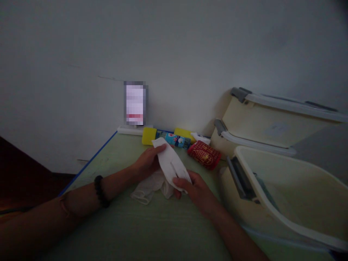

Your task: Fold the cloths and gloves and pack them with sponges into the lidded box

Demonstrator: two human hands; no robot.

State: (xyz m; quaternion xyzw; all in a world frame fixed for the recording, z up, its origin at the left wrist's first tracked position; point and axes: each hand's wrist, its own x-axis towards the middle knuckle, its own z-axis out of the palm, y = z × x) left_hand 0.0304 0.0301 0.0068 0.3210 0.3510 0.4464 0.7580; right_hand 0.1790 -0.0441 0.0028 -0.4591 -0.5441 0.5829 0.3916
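Note:
A long, flat, white folded piece (pixel 172 161) with a narrow dark slit near its lower end is held slantwise above the table; its exact kind is unclear. My left hand (pixel 148 161) pinches its upper left end, thumb on top. At the lower right end, my right hand (pixel 197 190) grips it with the thumb across the front and the fingers behind. Under both hands, a thin, crumpled whitish piece (pixel 145 190) lies on the green tabletop (pixel 163 224), partly covered by what I hold.
Behind my hands lie a yellow-ended blue-labelled pack (pixel 174 139), another yellow thing (pixel 183 133) and a red patterned packet (pixel 204 154). A blurred-out phone-like screen (pixel 135 104) stands by the wall. An open cream bin (pixel 244 214) and stacked lidded boxes (pixel 261 119) occupy the right.

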